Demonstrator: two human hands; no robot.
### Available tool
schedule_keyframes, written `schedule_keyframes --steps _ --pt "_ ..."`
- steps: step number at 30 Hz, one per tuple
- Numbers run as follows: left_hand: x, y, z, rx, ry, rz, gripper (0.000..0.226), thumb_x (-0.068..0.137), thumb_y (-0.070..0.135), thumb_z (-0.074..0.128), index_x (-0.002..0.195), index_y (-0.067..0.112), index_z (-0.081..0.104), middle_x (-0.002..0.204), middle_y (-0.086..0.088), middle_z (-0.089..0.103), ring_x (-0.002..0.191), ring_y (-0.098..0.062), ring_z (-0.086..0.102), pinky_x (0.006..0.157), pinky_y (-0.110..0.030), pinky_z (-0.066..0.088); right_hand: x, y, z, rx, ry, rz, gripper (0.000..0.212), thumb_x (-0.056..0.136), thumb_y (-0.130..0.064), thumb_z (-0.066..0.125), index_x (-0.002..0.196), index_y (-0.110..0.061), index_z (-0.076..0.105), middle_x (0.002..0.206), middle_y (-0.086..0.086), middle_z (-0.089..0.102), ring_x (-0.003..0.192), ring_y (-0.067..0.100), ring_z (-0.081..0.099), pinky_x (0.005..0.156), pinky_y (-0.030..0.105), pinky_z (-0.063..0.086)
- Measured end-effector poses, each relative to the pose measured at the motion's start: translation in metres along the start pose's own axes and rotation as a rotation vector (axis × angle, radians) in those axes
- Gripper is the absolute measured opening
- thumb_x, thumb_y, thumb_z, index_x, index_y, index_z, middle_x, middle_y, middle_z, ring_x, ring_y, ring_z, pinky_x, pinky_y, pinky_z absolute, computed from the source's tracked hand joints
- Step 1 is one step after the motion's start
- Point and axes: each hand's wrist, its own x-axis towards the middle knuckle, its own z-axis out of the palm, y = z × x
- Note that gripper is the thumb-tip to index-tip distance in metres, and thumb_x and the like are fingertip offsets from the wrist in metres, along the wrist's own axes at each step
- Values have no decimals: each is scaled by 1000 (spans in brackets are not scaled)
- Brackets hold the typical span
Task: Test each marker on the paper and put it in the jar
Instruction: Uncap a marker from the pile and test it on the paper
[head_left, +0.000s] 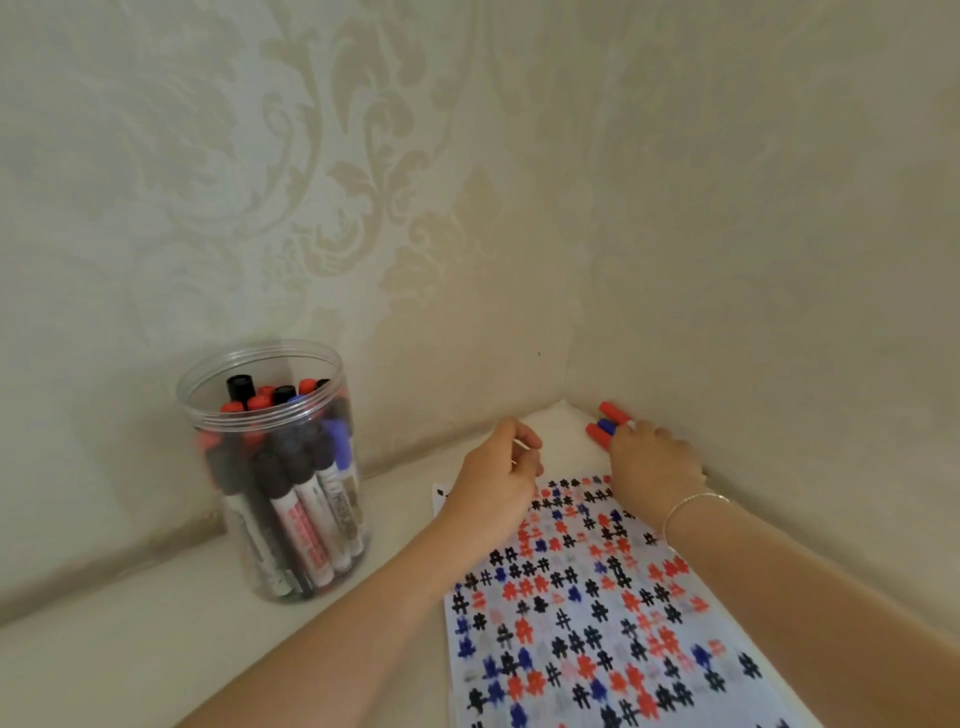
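**Reaching for the next marker from the corner pile**

The step in hand looks like fetching an untested marker. The right hand (655, 457) lies over the small pile of markers (605, 423) in the far corner of the counter (156, 639), its fingers curled onto them; whether it has actually closed round one I cannot tell. Three caps show past the fingertips, two red and one blue. The left hand (498, 480) rests at the top edge of the paper (597, 613), fingers loosely curled, holding nothing that I can see. The paper is crowded with black, red and blue hash marks. The jar (275, 467) stands well to the left by the wall, open-topped and already holding many markers.

Next, I judge, one marker must be singled out, uncapped, and tried on a bare patch of paper.
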Motion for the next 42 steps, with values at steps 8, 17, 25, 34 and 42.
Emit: schedule_keyframes --steps 8,17,25,34,42 --pt "4 -12 4 150 4 34 22 98 20 47 120 21 48 113 3 55 93 -6 55 74 -13 42 8 11 -8 295 39 -40 37 86 -22 60 121 -15 52 111 7 51 93 25 57 74 31 47" --pt "3 -9 -5 593 3 289 26 101 38 36 110 19 52 88 8 58 75 -11 58 70 -23 49 -12 5 -76 1179 -194 -340 11 79 -2 70 89 -4 73 59 3 64 47 6 55 48 17 46" --pt "-1 22 -13 32 -104 297 9 102 20 39 101 28 45 70 16 53 56 5 50 56 -12 39 -23 -17 -71 1528 -316 -273 35 82 -30 70 60 -9 54 50 9 50 37 14 35 38 22 30" --pt "-5 33 -23 -429 -263 153 17 102 18 40 94 6 49 53 3 30 38 -6 21 36 -15 21 -20 -21 -71 1729 -156 -266 40 86 -9 62 55 -13 38 51 5 34 36 12 24 34 17 18" --pt "-10 38 -23 -652 -481 -70 26 97 35 46 102 11 51 50 7 23 36 -5 15 35 -13 12 -31 -14 -66 1766 -160 -247 43 85 -7 59 51 -15 35 51 4 26 39 15 20 35 19 17"
